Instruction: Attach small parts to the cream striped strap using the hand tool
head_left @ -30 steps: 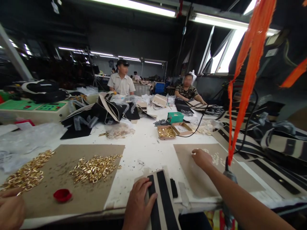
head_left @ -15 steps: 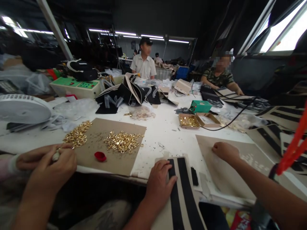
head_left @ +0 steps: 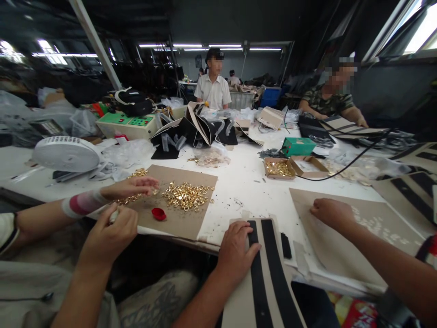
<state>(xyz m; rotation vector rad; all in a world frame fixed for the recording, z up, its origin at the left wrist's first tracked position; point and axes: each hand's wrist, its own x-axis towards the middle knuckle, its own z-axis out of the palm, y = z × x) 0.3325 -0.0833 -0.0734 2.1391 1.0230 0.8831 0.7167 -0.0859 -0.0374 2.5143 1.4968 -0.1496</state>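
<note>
Since there's just the head camera to go on, here's what I've got: the left hand (head_left: 239,246) is laid over the left edge of a long beige panel with two black stripes (head_left: 264,278), thumb apart from the fingers, resting on it rather than clenched. That panel runs from under those fingers back toward the wearer. Off to the right, the right hand (head_left: 331,213) is curled up low over a flat brown card sheet (head_left: 317,246); can't tell if it's pinching anything, the fingertips are hidden. Just right of that hand there's a scatter of small pale bits (head_left: 370,223), and farther right lies a similar beige-and-black striped panel (head_left: 409,196). As for progress, I'd call it partway at best: plenty of bits lie loose, and I can't spot any attached to the panel under the left hand. Well left of that hand sits a heap of shiny gold metal rings (head_left: 187,196), nearer a co-worker's hands (head_left: 118,228).
</note>
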